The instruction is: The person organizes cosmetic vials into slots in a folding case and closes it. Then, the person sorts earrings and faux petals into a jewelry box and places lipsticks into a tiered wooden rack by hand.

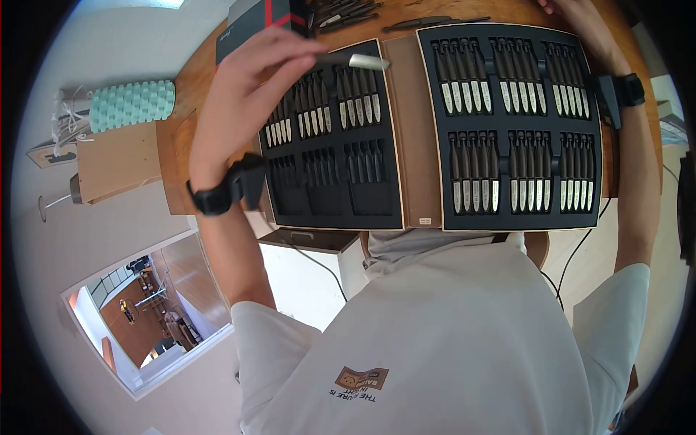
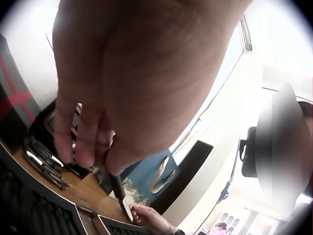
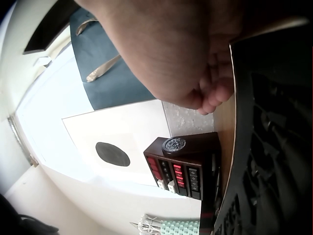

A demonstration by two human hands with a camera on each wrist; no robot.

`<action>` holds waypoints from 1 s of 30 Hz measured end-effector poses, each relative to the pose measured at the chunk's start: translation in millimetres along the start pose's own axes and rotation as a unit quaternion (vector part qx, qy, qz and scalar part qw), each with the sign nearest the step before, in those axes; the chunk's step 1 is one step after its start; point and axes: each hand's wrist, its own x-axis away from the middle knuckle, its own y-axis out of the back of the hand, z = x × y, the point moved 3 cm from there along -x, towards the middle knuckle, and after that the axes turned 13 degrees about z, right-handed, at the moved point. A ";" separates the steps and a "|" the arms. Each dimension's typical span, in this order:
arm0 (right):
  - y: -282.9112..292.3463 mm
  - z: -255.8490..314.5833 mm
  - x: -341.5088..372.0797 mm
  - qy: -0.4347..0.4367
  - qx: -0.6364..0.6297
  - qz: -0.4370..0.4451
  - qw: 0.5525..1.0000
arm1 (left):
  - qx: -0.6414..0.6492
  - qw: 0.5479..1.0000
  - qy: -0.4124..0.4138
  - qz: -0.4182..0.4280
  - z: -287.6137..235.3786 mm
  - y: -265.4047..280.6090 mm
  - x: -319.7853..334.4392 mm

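Since your left grip (image 1: pixel 254 87) pinches the dark-and-silver piece (image 1: pixel 370 62) over the left tray's (image 1: pixel 326 196) far right corner, align it with the neighbouring silver-ended pieces (image 1: pixel 359 110) before any lowering; whether your right grip (image 1: pixel 569 10) holds something, I can't tell.

The left forearm (image 1: pixel 235 254) rises through nine o'clock to the left hand (image 1: pixel 244 93), raised near eleven and angled toward one — thumb (image 1: pixel 286 74) and fingers (image 1: pixel 283 45) drawn together in a pinch. The right arm (image 1: pixel 638 188) stretches from three o'clock toward one — its right hand (image 3: pixel 193 63) low, loosely curled.
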 end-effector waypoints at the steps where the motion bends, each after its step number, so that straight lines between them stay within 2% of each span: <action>1: -1.0 -0.5 0.4 -0.002 0.005 -0.006 1.000 | 0.035 0.999 0.015 0.033 -2.9 2.2 13.7; 2: -3.4 -1.8 0.0 -0.002 0.005 -0.002 1.000 | 0.036 0.999 0.019 0.032 -10.8 4.7 25.8; 4: -4.6 -5.1 -1.4 -0.018 -0.019 -0.047 0.999 | 0.095 0.972 0.118 0.179 -19.3 -0.1 47.3; 6: -2.3 -5.5 -2.7 -0.022 -0.008 -0.039 0.999 | 0.088 0.973 0.100 0.190 -25.0 -11.4 55.3; 8: -2.3 -5.0 -3.8 -0.028 0.006 -0.032 0.999 | 0.036 0.965 0.094 0.240 -30.6 -26.6 59.6; 12: -3.1 -2.5 -2.5 -0.031 0.005 -0.045 0.999 | 0.016 0.965 0.079 0.250 -36.0 -42.5 51.5; 19: -1.5 -6.6 -3.3 -0.027 -0.023 -0.045 0.998 | 0.019 0.969 0.085 0.230 -42.0 -73.0 33.9; 25: -2.8 -4.6 -3.0 -0.029 -0.014 -0.038 0.999 | 0.041 0.983 0.072 0.162 -54.5 -90.3 38.2; 30: -2.8 -1.9 -3.9 -0.031 0.007 -0.033 0.999 | 0.059 0.985 0.127 0.103 -64.7 -95.2 41.0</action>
